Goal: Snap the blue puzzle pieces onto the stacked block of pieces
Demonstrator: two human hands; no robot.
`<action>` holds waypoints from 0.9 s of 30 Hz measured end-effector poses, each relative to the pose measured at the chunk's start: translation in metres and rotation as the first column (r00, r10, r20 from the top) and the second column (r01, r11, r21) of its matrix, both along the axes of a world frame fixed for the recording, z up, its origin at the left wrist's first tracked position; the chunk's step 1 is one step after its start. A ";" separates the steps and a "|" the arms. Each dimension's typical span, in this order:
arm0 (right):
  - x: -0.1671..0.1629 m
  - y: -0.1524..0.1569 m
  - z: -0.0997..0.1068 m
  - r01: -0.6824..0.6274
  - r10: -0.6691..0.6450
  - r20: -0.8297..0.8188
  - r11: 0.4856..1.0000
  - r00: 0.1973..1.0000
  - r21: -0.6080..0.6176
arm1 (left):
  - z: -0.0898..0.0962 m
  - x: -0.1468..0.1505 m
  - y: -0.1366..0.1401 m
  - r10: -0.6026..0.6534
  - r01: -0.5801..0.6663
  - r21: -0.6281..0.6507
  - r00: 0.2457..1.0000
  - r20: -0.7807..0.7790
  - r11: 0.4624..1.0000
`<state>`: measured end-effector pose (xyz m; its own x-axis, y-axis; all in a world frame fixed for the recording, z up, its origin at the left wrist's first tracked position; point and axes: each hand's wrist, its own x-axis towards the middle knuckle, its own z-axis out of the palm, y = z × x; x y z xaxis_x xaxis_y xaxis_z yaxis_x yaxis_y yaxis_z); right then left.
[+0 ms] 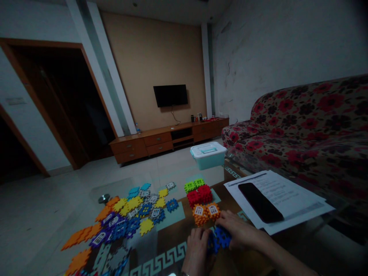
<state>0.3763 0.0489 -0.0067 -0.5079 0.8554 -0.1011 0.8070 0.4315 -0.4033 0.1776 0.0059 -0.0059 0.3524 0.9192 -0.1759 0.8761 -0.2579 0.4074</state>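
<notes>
At the near edge of the glass table, my left hand [197,249] and my right hand [237,229] are closed around blue interlocking plastic tiles [222,237] from either side. The tiles sit in two small side-by-side stacks, and the fingers partly cover them. Just beyond them stand orange tiles with white window inserts [206,213]. Behind those come stacked red tiles [199,194], then light green tiles [194,185]. Loose tiles in several colours spread over the left part of the table, among them a yellow tile [146,227] and a purple tile [99,238].
Papers [299,207] lie on the right with a black phone [260,202] on top. A teal lidded box [209,155] stands past the stacks. A flowered sofa [304,130] flanks the right side. Against the far wall is a wooden TV cabinet [158,140].
</notes>
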 end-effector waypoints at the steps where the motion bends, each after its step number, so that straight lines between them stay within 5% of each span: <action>1: -0.003 -0.002 -0.001 0.007 -0.007 0.006 1.000 1.000 0.016 | -0.002 0.000 0.000 0.002 -0.002 0.004 1.000 0.011 1.000; 8: -0.005 -0.005 0.005 0.063 -0.063 0.005 0.997 0.998 -0.043 | -0.017 -0.002 0.003 0.008 -0.008 0.010 0.998 0.056 1.000; 13: -0.017 0.001 0.021 0.093 -0.084 -0.184 0.995 0.979 0.040 | 0.002 -0.029 0.011 0.134 -0.144 0.143 0.988 0.078 0.979; 16: -0.051 0.002 0.027 0.034 0.010 -0.259 0.986 0.966 0.166 | 0.013 -0.071 0.024 0.333 -0.317 0.305 0.943 0.000 0.898; 19: -0.103 0.004 0.021 -0.051 0.111 -0.234 0.967 0.966 0.251 | 0.014 -0.118 0.034 0.591 -0.501 0.406 0.796 -0.130 0.764; 22: -0.153 0.015 0.006 -0.112 0.148 -0.108 0.953 0.983 0.282 | 0.006 -0.157 0.035 0.708 -0.596 0.426 0.684 -0.175 0.681; 24: -0.177 0.027 -0.005 -0.108 0.133 -0.071 0.955 0.989 0.277 | 0.001 -0.175 0.033 0.733 -0.616 0.421 0.645 -0.217 0.666; 27: -0.196 0.046 -0.017 -0.076 0.095 -0.059 0.961 0.994 0.266 | -0.004 -0.193 0.027 0.690 -0.586 0.367 0.652 -0.316 0.722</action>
